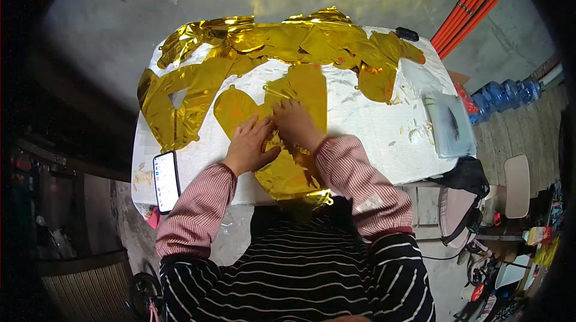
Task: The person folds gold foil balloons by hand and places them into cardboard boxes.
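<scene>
A flat, uninflated gold foil balloon [309,91] lies in front of me, its near end reaching the table's front edge. My left hand [249,145] rests on its left part, fingers stretched out and thumb apart. Just to the right, my right hand [295,124] bends over the same foil with its fingers curled together at the fingertips of my left hand. What lies beneath those fingers is hidden. Below both hands the foil is creased, and a small tab sticks out at its near corner.
More flat gold foil balloons [186,103] cover the table's left and far side. A phone [166,182] with a lit screen lies at the left edge. Clear plastic packaging [449,124] sits at the right, near a black bag [465,176]. A small black object [407,34] is at the far right corner.
</scene>
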Motion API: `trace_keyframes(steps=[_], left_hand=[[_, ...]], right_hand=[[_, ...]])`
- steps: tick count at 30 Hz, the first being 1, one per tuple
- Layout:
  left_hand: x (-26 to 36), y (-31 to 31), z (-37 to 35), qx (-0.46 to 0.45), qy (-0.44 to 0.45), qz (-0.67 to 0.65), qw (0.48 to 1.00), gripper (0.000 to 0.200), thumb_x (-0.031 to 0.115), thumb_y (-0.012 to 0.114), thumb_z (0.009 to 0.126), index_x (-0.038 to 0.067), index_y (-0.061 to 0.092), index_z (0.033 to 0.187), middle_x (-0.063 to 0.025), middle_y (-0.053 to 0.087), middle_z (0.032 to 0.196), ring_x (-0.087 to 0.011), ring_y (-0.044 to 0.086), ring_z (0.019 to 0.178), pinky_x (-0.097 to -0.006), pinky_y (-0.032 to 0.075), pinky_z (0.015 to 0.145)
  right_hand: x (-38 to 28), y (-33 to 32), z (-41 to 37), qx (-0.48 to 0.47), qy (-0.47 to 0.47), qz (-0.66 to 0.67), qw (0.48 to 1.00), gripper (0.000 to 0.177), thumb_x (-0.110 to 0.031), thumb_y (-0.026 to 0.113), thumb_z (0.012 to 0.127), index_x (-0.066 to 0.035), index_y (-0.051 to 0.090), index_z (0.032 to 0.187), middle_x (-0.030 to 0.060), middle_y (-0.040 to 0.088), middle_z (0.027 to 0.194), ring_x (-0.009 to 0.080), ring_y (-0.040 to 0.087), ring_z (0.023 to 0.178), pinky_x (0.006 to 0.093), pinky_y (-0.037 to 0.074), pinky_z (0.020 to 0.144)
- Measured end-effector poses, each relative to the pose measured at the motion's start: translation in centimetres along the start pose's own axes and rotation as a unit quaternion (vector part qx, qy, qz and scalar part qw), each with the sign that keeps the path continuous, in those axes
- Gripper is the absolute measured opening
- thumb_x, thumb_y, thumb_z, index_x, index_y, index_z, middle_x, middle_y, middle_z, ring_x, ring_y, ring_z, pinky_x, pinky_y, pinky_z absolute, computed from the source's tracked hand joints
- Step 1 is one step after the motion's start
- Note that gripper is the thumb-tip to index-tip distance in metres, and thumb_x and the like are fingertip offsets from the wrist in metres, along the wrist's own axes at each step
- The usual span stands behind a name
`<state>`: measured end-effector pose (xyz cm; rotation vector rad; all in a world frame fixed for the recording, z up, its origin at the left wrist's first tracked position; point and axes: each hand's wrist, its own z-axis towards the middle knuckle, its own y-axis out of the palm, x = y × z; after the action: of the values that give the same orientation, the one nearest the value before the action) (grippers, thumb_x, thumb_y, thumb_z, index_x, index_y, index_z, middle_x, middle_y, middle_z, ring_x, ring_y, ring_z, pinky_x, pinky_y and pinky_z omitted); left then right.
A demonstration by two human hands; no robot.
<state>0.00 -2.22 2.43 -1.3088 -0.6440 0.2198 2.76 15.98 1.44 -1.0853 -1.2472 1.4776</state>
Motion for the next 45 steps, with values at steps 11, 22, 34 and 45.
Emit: trace_keyframes(steps=[11,22,34,45], left_hand=[[-0.6,0.3,0.0,0.024,0.016,-0.01,1.0,0.061,0.042,0.065,0.081,0.01,0.049,0.13,-0.0104,0.043,0.143,-0.0367,0.034,0.134,-0.0492,0.03,0.104],[-0.4,0.3,0.1,0.011,0.005,-0.004,1.0,0.062,0.043,0.065,0.08,0.009,0.051,0.13,-0.0113,0.043,0.142,-0.037,0.033,0.134,-0.049,0.029,0.105],[-0.3,0.2,0.1,-0.004,-0.002,0.008,1.0,0.065,0.045,0.064,0.081,0.008,0.048,0.132,-0.0111,0.042,0.144,-0.0366,0.032,0.135,-0.0472,0.028,0.106],[-0.4,0.3,0.0,0.001,0.005,0.004,1.0,0.065,0.041,0.066,0.082,0.01,0.046,0.134,-0.0088,0.039,0.146,-0.0353,0.031,0.136,-0.0495,0.028,0.105]], right_hand=[[8.6,-0.2,-3.7,0.341,0.301,0.314,0.834,0.041,-0.029,0.04,0.097,0.005,0.056,0.113,0.0277,0.058,0.112,0.0436,0.053,0.106,0.0457,0.041,0.094],[3.3,1.3,-4.9,0.191,0.192,0.083,0.959,0.052,-0.025,0.051,0.095,0.004,0.037,0.136,0.03,0.038,0.139,0.0431,0.036,0.129,0.0497,0.03,0.106],[4.7,0.9,-3.8,0.192,0.178,0.119,0.958,0.058,-0.03,0.051,0.095,0.006,0.034,0.138,0.0271,0.034,0.144,0.0389,0.033,0.134,0.047,0.028,0.109],[6.3,0.9,-4.2,0.14,0.22,0.152,0.953,0.06,-0.037,0.041,0.098,0.005,0.032,0.14,0.0255,0.033,0.145,0.0364,0.028,0.138,0.0483,0.022,0.111]])
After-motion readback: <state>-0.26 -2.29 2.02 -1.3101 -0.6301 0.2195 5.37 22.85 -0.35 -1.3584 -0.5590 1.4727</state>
